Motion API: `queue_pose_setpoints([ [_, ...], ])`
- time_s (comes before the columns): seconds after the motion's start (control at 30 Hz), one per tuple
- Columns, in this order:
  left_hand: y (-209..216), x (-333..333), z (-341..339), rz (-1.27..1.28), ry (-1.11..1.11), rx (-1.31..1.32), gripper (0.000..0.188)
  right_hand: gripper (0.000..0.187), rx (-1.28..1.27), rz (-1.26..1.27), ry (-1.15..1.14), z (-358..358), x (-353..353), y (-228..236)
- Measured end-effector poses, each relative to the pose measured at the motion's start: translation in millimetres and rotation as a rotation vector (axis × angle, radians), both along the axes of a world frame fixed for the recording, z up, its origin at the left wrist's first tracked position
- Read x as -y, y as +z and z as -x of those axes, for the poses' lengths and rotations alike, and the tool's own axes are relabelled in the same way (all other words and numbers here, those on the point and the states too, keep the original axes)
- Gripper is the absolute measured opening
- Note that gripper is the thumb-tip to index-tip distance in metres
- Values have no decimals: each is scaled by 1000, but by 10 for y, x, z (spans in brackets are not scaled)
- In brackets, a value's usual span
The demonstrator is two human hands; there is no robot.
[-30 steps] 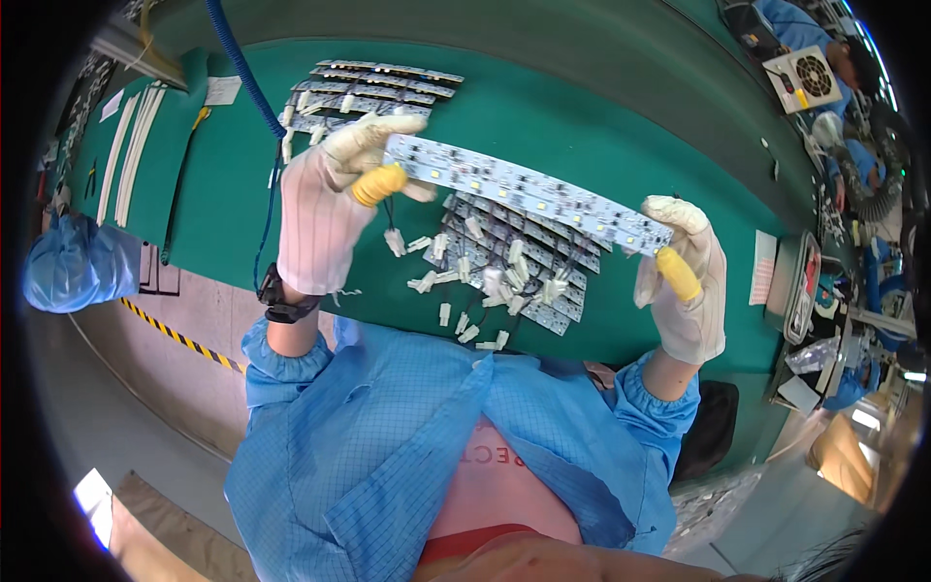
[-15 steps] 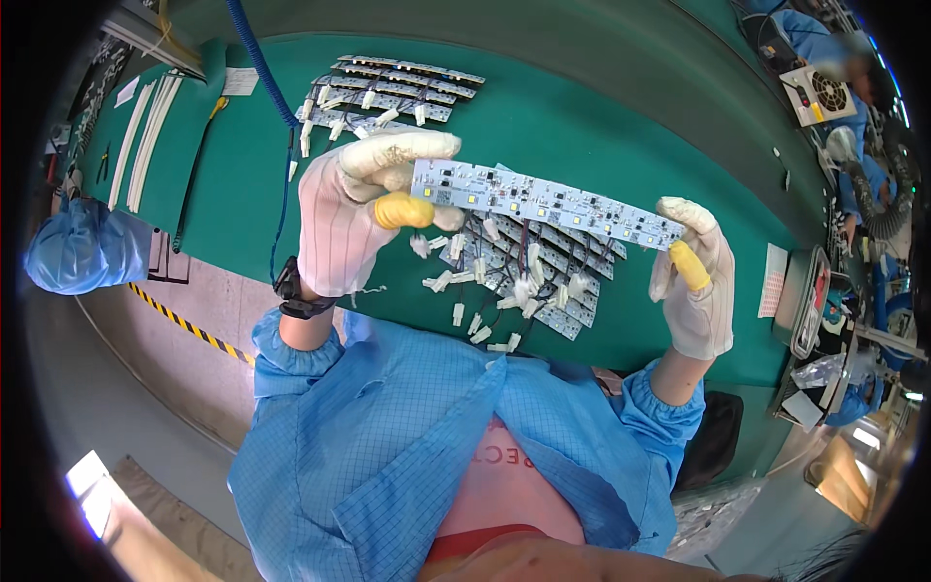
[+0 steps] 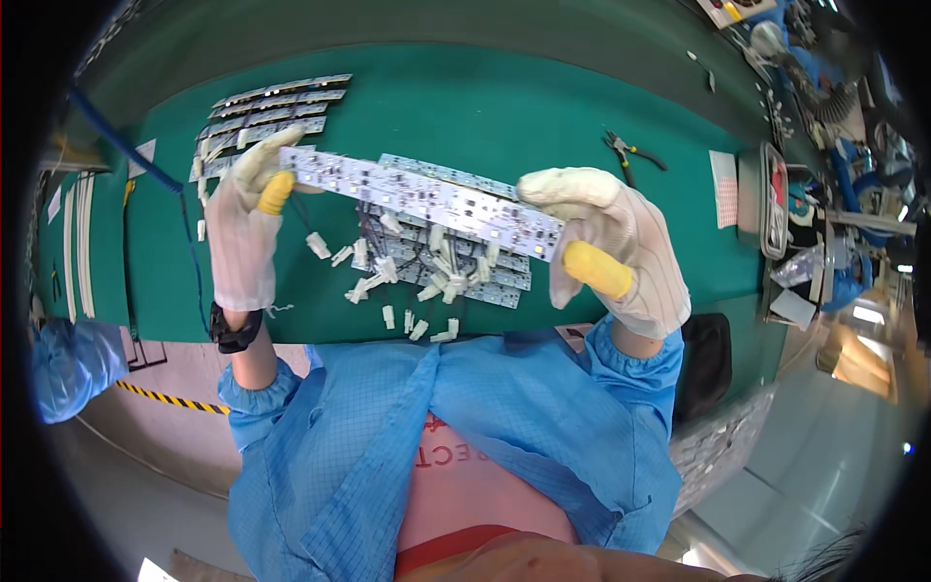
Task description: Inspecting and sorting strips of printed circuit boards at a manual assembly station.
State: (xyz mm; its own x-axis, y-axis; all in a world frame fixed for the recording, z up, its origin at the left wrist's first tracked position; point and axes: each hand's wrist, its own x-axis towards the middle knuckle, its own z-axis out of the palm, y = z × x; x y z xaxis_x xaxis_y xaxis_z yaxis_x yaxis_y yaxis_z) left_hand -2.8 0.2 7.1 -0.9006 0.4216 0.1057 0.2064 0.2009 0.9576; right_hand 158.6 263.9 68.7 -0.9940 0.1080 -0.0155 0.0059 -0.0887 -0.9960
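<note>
My left hand [image 3: 242, 228] and right hand [image 3: 611, 247] grip white LED strip [image 3: 427, 199] ends above desk [image 3: 543, 116]; strip now lower, more tilted than earlier; no containers clearly visible.

Held higher over the desk [image 3: 543, 116] than 1 s ago, the long white LED strip [image 3: 427, 199] between left hand [image 3: 242, 233] and right hand [image 3: 611, 247]. Now tilted less steeply, and covering more of the loose pile of strips and white connectors [image 3: 427, 276] beneath.
</note>
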Motion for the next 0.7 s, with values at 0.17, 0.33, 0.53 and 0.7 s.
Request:
queue_pose_setpoints([
  [0.17,-37,37,-12,-102,76,-26,41,70,16,-27,11,18,-63,-46],
  [0.33,68,100,-127,-191,62,-40,45,38,-4,-189,-35,48,-105,-60],
  [0.53,168,95,-218,-349,-95,46,45,54,-53,-335,-93,144,-131,-218],
  [0.7,288,68,-283,-359,-177,44,63,52,4,-365,-147,218,-163,-297],
])
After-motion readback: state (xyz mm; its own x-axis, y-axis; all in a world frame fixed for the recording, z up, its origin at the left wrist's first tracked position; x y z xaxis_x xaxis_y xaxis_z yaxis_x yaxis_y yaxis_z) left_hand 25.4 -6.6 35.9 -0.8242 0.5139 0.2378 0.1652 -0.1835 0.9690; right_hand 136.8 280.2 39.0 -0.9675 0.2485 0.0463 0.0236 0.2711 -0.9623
